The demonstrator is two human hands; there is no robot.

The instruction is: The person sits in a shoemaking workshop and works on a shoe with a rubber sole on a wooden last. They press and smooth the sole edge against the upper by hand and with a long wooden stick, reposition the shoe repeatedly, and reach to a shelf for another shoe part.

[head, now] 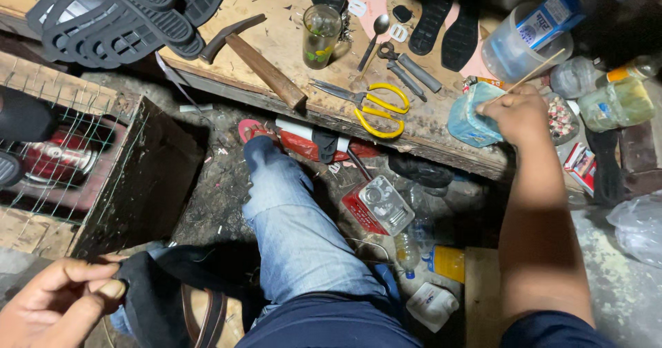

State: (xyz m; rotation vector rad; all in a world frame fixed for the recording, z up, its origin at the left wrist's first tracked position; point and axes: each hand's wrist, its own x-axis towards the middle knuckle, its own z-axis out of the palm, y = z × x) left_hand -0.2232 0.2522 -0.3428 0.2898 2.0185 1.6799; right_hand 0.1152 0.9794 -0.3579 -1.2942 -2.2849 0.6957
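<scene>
My left hand [58, 300] is at the lower left, its fingers pinching the edge of a black shoe piece [155, 300] that rests over my knee. My right hand [517, 117] reaches up to the wooden bench [276, 37] and holds a thin wooden stick [534, 71]. The stick's lower end is at a small light-blue container [469, 120] on the bench edge, which the hand also touches. My leg in blue jeans [296, 231] stretches out below the bench.
On the bench lie a hammer [255, 55], yellow-handled scissors [376, 103], a glass [321, 34], a spoon [376, 34], pliers [410, 65], black soles [124, 13], more soles [448, 20] and a clear plastic tub [514, 48]. Bottles [614, 100] stand right. A wire-fronted crate [76, 162] sits left; cans and bottles litter the floor.
</scene>
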